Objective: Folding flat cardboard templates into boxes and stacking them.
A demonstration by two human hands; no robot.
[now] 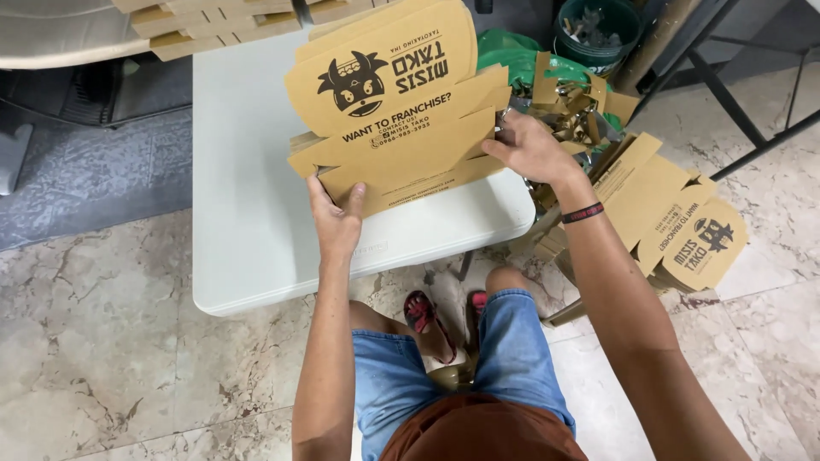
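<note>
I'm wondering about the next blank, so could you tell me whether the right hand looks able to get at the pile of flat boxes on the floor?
Probably yes: the right hand grips the box blank on the table, but the floor pile lies uncovered just beside that forearm.

- A flat brown cardboard box blank [397, 102] with black printing lies on the white table [248, 171], at its right end.
- More folded brown blanks [213, 21] are stacked at the table's far edge.
- Another printed pile [675, 222] lies right of the table, on the floor.
</note>
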